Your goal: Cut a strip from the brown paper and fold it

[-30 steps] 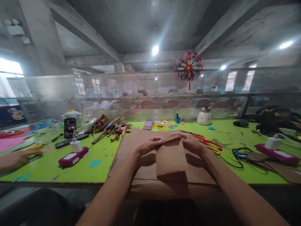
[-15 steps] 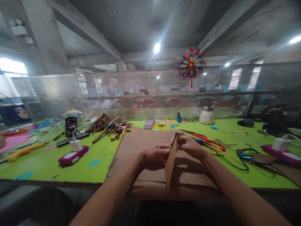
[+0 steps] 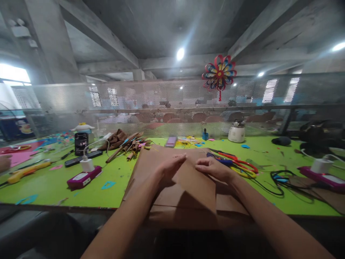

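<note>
A piece of brown kraft paper (image 3: 198,181) is tilted between my hands, above larger brown sheets (image 3: 151,158) stacked at the table's front edge. My left hand (image 3: 171,167) is beside its upper left edge with the fingers stretched out together; whether the palm touches the paper is hidden. At the upper right edge, my right hand (image 3: 215,168) has its fingers curled and pinched on the paper. Right of that hand lie scissors with red handles (image 3: 234,158) and another pair with yellow handles (image 3: 246,173).
Purple power strips (image 3: 84,178) with white plugs lie on the green table (image 3: 113,198). A phone (image 3: 81,144), rolled brown paper (image 3: 133,153), a yellow glue gun (image 3: 29,172), a white bottle (image 3: 236,132) and black cables (image 3: 277,180) surround the sheets. Another person's hand (image 3: 4,162) is at far left.
The brown piece was standing on edge between both hands; now it has turned to lean flatter, its broad face showing. My left hand's fingers have straightened and come off its edge.
</note>
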Tool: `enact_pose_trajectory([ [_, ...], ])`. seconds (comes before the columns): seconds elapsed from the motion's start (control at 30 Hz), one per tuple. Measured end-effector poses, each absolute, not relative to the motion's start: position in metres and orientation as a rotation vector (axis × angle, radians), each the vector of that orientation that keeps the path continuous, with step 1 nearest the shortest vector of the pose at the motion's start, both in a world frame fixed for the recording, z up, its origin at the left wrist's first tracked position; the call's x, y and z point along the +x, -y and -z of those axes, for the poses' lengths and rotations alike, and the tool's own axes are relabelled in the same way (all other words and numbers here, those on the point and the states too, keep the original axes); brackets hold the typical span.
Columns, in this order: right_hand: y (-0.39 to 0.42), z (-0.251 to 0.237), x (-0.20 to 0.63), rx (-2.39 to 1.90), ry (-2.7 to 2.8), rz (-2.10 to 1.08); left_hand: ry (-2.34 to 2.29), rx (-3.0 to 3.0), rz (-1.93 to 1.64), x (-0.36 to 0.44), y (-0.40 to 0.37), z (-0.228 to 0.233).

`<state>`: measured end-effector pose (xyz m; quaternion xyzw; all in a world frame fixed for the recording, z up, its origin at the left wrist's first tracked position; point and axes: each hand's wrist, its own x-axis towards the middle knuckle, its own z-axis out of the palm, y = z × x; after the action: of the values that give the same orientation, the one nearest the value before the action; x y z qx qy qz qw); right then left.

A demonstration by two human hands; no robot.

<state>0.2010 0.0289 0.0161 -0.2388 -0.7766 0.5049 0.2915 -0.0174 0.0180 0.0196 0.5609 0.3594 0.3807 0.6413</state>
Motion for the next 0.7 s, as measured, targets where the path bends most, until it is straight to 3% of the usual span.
enact_pose_trajectory([
  [0.27, -0.036, -0.007, 0.194, -0.784, 2.456, -0.96, -0.995, 2.042, -0.641, -0.02, -0.027, -0.019],
  [0.7, -0.051, 0.004, 0.195, -0.88, 2.331, -0.781, -1.215, 2.318, -0.716, -0.018, -0.03, -0.015],
])
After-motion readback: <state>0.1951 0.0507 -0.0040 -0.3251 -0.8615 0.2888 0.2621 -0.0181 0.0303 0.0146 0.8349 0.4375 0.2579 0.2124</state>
